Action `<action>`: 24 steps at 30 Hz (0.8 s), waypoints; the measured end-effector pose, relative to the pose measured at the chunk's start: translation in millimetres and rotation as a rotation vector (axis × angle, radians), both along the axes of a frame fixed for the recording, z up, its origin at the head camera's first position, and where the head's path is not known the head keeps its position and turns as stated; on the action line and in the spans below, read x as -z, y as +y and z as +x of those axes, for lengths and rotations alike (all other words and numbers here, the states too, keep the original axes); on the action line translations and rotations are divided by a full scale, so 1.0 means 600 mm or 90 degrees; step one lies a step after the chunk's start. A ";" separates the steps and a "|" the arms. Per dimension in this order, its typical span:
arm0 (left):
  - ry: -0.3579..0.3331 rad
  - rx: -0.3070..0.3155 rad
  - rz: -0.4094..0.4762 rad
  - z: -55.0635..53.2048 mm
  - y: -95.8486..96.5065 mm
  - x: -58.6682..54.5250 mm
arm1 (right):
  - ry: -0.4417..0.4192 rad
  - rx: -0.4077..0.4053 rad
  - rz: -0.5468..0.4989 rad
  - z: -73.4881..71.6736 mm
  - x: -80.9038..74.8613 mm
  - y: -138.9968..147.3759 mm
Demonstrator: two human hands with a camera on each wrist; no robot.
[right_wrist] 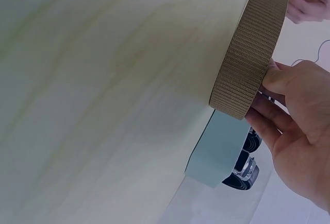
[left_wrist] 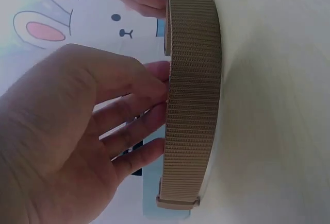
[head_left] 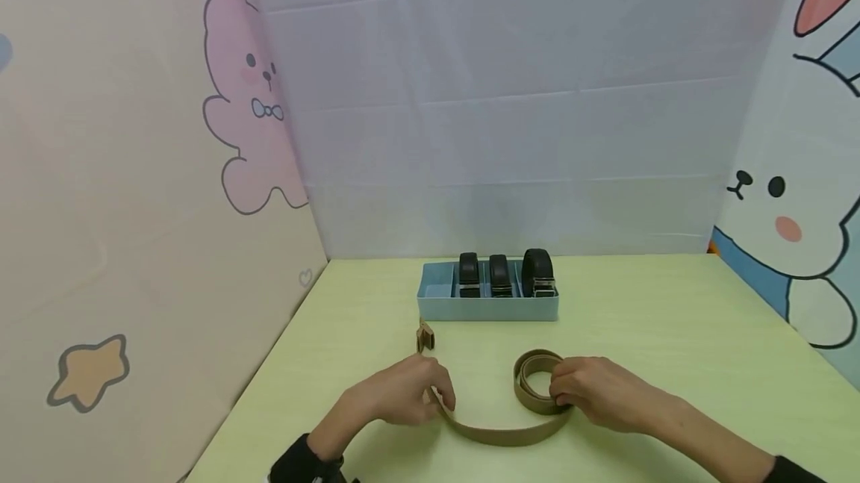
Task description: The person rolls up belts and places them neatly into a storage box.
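Observation:
A tan ribbed webbing belt (head_left: 500, 436) stands on its edge on the table, partly rolled into a coil (head_left: 526, 396) at its right end. My left hand (head_left: 410, 390) pinches the strap by its upper edge, left of the coil. Beyond that hand lies the belt's end with a tan buckle (head_left: 425, 337). My right hand (head_left: 605, 390) pinches the right side of the coil, thumb on the outer face of the strap (right_wrist: 250, 49). In the left wrist view the fingertips pass behind the strap (left_wrist: 193, 90) and are partly hidden.
Behind the belt stands a light blue divided box (head_left: 487, 309). Rolled black belts (head_left: 537, 268) with metal buckles sit in three of its compartments; the left compartment shows no belt. Fabric walls with cartoon rabbits border the pale yellow-green table (head_left: 672, 334).

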State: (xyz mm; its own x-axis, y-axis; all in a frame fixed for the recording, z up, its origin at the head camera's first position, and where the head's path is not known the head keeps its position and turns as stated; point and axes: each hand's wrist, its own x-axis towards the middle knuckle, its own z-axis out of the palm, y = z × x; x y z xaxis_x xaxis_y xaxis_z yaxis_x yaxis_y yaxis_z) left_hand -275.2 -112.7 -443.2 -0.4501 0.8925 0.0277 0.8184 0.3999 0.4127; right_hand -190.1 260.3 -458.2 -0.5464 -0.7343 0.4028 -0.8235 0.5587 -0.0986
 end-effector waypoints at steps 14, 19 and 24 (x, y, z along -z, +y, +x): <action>0.055 -0.453 0.093 -0.029 -0.011 0.033 | -0.052 0.010 0.002 0.000 0.000 -0.002; 0.040 -0.396 0.100 -0.038 -0.004 0.035 | -0.060 -0.004 -0.003 0.002 -0.002 -0.007; 0.059 -0.328 0.099 -0.055 0.031 0.036 | -0.063 -0.027 -0.002 0.007 -0.001 -0.015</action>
State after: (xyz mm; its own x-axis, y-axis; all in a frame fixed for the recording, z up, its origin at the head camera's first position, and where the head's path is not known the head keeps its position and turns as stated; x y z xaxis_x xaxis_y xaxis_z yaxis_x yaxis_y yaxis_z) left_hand -308.4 -93.9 -464.8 -0.8173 0.5397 0.2021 0.5688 0.6989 0.4337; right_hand -186.0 251.5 -457.7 -0.5527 -0.7560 0.3507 -0.8321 0.5236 -0.1828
